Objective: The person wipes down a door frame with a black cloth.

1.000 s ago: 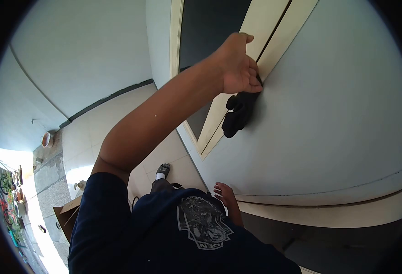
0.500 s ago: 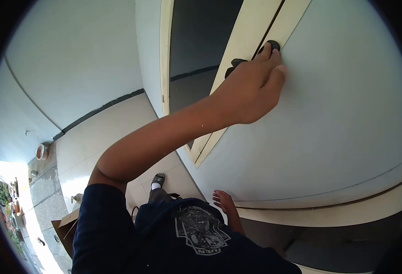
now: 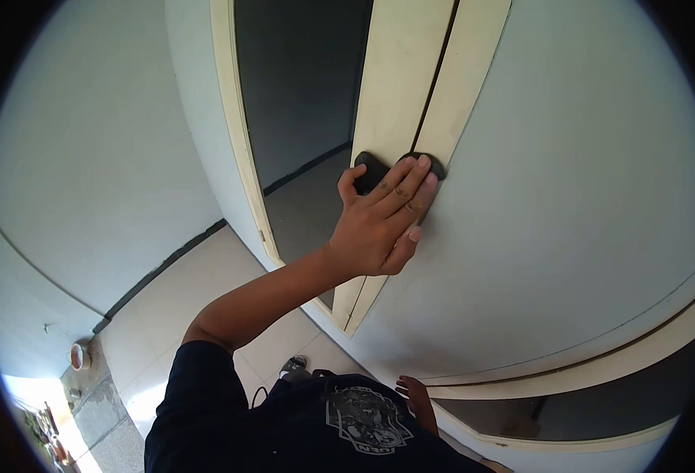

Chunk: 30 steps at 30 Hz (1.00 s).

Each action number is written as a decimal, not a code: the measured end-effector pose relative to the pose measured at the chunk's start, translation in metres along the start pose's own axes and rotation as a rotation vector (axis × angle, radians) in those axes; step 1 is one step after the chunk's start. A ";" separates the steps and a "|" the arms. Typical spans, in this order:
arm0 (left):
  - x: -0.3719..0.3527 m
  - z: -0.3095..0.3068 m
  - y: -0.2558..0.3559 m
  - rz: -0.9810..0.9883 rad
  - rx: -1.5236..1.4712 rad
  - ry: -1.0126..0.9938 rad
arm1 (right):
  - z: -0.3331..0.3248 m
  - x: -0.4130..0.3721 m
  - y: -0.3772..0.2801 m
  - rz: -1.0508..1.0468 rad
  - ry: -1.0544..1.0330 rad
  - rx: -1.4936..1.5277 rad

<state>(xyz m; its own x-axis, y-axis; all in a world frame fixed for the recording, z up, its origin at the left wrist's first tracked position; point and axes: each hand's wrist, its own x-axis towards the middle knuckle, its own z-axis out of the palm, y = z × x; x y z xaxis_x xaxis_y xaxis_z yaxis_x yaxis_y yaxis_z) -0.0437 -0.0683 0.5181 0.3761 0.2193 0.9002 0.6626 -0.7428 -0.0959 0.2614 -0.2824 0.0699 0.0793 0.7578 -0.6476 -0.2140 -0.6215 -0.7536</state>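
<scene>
My left hand (image 3: 379, 225) reaches up to a cream door frame (image 3: 403, 87), its back towards me. The middle fingers lie over a dark rounded door handle (image 3: 437, 167) beside the seam in the frame. The little finger bends round a second black handle (image 3: 373, 170) to the left, and the thumb rests lower on the right. How the palm meets the handles is hidden. My right hand (image 3: 417, 398) hangs low beside my body, near the pale wall panel (image 3: 553, 236). Its fingers are slightly apart, and nothing shows in them.
Dark glass (image 3: 300, 87) fills the left of the frame. A grey wall (image 3: 87, 158) meets the tiled floor (image 3: 174, 307). My sandalled foot (image 3: 293, 364) stands near the door's base. A pot (image 3: 79, 356) sits far left; another dark pane (image 3: 584, 416) lies at lower right.
The view has shifted, and the handles appear lower and further left. My left hand has turned and spread across both handles; before, its fingertips touched only the right one.
</scene>
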 end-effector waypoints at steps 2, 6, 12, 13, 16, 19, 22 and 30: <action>0.044 -0.012 0.007 0.065 -0.005 0.072 | -0.004 -0.001 0.001 0.014 0.049 0.028; 0.054 -0.016 0.038 0.126 -0.052 0.113 | 0.001 -0.011 0.013 -0.008 0.083 0.123; -0.034 0.004 0.073 0.206 -0.150 -0.087 | 0.041 -0.014 0.066 0.032 0.139 0.267; -0.029 0.003 0.076 0.249 -0.113 -0.073 | 0.045 -0.014 0.078 0.039 0.145 0.287; 0.027 -0.019 0.086 0.296 -0.092 -0.027 | 0.063 -0.014 0.105 0.053 0.109 0.304; 0.046 -0.032 0.090 0.320 -0.077 -0.005 | 0.079 -0.020 0.117 0.081 0.111 0.346; 0.014 -0.036 0.089 0.298 -0.085 -0.095 | 0.097 -0.037 0.124 0.099 0.108 0.387; 0.054 -0.049 0.065 0.248 -0.074 -0.082 | 0.105 -0.062 0.118 0.137 0.124 0.334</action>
<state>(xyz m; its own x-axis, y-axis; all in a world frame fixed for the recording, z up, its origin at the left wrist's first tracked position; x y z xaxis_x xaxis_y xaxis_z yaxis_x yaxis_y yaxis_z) -0.0125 -0.1356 0.5819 0.5746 0.0733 0.8152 0.4955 -0.8238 -0.2752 0.1290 -0.3818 0.0335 0.1411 0.6296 -0.7640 -0.5344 -0.6012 -0.5941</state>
